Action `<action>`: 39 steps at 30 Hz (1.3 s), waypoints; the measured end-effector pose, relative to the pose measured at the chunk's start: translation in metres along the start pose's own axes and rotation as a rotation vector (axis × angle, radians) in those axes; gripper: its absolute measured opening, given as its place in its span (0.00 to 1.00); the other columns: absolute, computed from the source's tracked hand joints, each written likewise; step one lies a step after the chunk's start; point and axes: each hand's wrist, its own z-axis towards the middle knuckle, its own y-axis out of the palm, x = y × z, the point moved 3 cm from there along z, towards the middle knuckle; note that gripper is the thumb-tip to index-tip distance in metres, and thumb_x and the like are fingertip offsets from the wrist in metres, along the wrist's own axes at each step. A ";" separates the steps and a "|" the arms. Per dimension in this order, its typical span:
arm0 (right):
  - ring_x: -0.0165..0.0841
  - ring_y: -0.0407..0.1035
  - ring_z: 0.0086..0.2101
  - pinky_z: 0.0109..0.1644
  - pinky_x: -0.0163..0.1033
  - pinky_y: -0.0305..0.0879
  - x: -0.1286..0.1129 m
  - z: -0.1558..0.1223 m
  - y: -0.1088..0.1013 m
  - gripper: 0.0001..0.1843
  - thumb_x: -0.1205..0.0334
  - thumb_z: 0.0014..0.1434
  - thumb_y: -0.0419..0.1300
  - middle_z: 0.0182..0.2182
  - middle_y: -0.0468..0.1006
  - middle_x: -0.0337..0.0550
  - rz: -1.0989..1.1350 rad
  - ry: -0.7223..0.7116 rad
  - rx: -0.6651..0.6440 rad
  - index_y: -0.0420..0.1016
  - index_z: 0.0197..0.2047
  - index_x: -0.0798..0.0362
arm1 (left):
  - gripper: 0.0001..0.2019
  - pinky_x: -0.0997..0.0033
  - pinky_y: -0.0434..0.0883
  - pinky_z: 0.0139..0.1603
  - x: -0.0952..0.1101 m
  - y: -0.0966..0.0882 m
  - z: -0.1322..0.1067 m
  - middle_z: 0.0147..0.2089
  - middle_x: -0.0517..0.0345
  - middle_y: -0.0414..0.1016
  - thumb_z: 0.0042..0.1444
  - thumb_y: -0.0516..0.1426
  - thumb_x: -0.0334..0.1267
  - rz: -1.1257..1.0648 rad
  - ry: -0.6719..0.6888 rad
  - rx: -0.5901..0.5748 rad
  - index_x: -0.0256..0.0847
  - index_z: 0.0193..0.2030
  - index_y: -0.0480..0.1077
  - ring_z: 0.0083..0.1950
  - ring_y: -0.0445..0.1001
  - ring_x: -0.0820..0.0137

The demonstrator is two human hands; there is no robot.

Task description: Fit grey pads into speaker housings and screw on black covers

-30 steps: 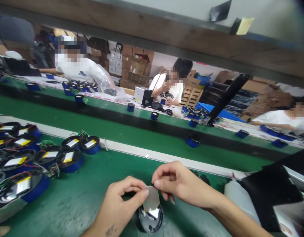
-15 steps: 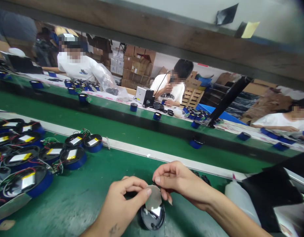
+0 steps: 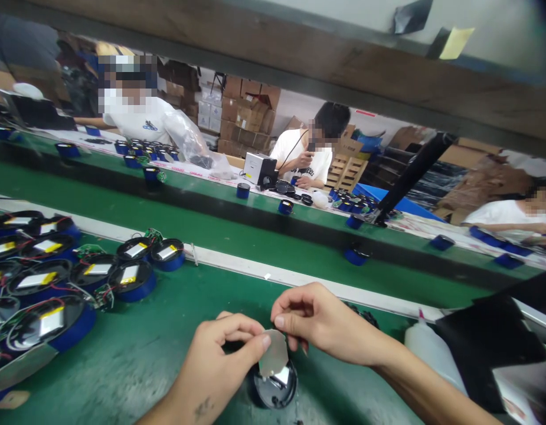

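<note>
My left hand (image 3: 231,348) pinches a thin grey plate (image 3: 274,353) with cut-off sides between thumb and forefinger. Right at the plate's top edge, my right hand (image 3: 301,316) has its thumb and forefinger closed together; whatever small dark bit may be between them is too small to make out. Below the plate sits a round black housing (image 3: 275,394) on the green bench, open side up. A silvery-white battery (image 3: 282,375) inside it is partly covered by the plate.
Several blue housings with batteries and wires (image 3: 131,283) crowd the left of the bench. A white squeeze bottle (image 3: 432,351) and black sheets (image 3: 489,342) lie at right. Beyond a pale rail (image 3: 237,268) runs a green belt (image 3: 188,218); co-workers sit across it. A shelf (image 3: 255,41) hangs overhead.
My right hand has shifted slightly up and left at the plate's edge, its lower fingers curling in more. The left hand still grips the plate. Housings on the belt sit slightly further right.
</note>
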 end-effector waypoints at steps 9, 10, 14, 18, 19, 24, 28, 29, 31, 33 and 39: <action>0.25 0.62 0.19 0.22 0.30 0.59 0.006 0.003 0.006 0.21 0.46 0.47 0.71 0.18 0.71 0.37 0.225 0.101 0.037 0.75 0.30 0.58 | 0.09 0.68 0.72 0.36 0.004 -0.001 -0.001 0.26 0.59 0.83 0.51 0.60 0.42 -0.012 -0.006 -0.006 0.45 0.23 0.79 0.31 0.79 0.63; 0.24 0.60 0.19 0.21 0.29 0.57 0.008 0.003 0.008 0.23 0.45 0.47 0.71 0.17 0.69 0.35 0.256 0.110 0.040 0.74 0.30 0.57 | 0.09 0.67 0.73 0.36 0.005 -0.002 0.000 0.26 0.59 0.83 0.51 0.60 0.42 -0.018 -0.015 -0.005 0.45 0.24 0.78 0.30 0.79 0.62; 0.23 0.57 0.20 0.21 0.28 0.55 0.009 0.003 0.011 0.24 0.43 0.48 0.70 0.18 0.66 0.33 0.291 0.094 0.053 0.74 0.31 0.57 | 0.08 0.69 0.73 0.33 0.005 -0.001 -0.001 0.25 0.59 0.83 0.49 0.61 0.42 -0.063 -0.049 0.005 0.44 0.24 0.78 0.28 0.80 0.63; 0.25 0.64 0.23 0.26 0.29 0.62 0.004 0.002 0.008 0.17 0.52 0.50 0.72 0.21 0.70 0.36 0.177 0.013 0.078 0.76 0.29 0.57 | 0.07 0.71 0.73 0.29 0.001 0.000 -0.002 0.25 0.58 0.83 0.49 0.61 0.42 -0.098 -0.061 0.002 0.43 0.25 0.78 0.29 0.81 0.62; 0.25 0.64 0.22 0.25 0.29 0.61 0.004 0.002 0.008 0.16 0.53 0.50 0.71 0.21 0.70 0.36 0.150 0.003 0.079 0.76 0.29 0.57 | 0.08 0.71 0.73 0.29 0.001 0.000 -0.002 0.25 0.57 0.83 0.49 0.61 0.42 -0.099 -0.058 0.003 0.43 0.25 0.78 0.29 0.80 0.62; 0.27 0.65 0.22 0.22 0.30 0.58 0.010 -0.003 0.010 0.18 0.47 0.56 0.66 0.24 0.73 0.38 0.087 -0.035 0.158 0.77 0.39 0.54 | 0.08 0.74 0.72 0.31 -0.001 -0.001 0.000 0.26 0.58 0.83 0.51 0.62 0.43 -0.232 -0.086 -0.006 0.42 0.27 0.77 0.29 0.80 0.65; 0.30 0.69 0.29 0.32 0.36 0.66 0.018 -0.012 0.019 0.34 0.47 0.49 0.72 0.39 0.78 0.41 -0.133 -0.103 0.380 0.70 0.56 0.47 | 0.12 0.75 0.70 0.29 -0.004 0.000 0.000 0.25 0.56 0.82 0.50 0.63 0.47 -0.320 -0.199 0.032 0.39 0.28 0.74 0.28 0.79 0.66; 0.32 0.70 0.29 0.33 0.37 0.66 0.018 -0.014 0.023 0.37 0.47 0.46 0.74 0.38 0.78 0.41 -0.257 -0.139 0.412 0.71 0.57 0.47 | 0.13 0.75 0.70 0.29 -0.004 0.001 0.000 0.25 0.56 0.82 0.49 0.64 0.47 -0.335 -0.216 0.026 0.38 0.28 0.73 0.28 0.79 0.66; 0.37 0.71 0.31 0.35 0.40 0.66 0.015 -0.017 0.030 0.31 0.49 0.47 0.73 0.35 0.79 0.43 -0.489 -0.234 0.444 0.75 0.53 0.49 | 0.12 0.75 0.70 0.29 -0.003 0.003 -0.001 0.26 0.56 0.83 0.50 0.64 0.46 -0.358 -0.220 0.013 0.38 0.29 0.73 0.29 0.79 0.66; 0.40 0.72 0.33 0.37 0.43 0.65 0.012 -0.018 0.033 0.18 0.55 0.53 0.68 0.35 0.80 0.46 -0.594 -0.304 0.467 0.78 0.47 0.51 | 0.11 0.75 0.70 0.31 -0.001 0.002 -0.002 0.28 0.56 0.83 0.52 0.62 0.46 -0.352 -0.186 -0.010 0.39 0.30 0.75 0.30 0.79 0.67; 0.32 0.70 0.31 0.35 0.36 0.67 0.016 -0.023 0.025 0.16 0.67 0.51 0.63 0.34 0.79 0.39 -0.523 -0.331 0.472 0.78 0.45 0.49 | 0.12 0.60 0.72 0.55 -0.005 0.000 0.000 0.46 0.51 0.84 0.52 0.60 0.39 -0.132 -0.030 -0.144 0.43 0.41 0.82 0.50 0.79 0.56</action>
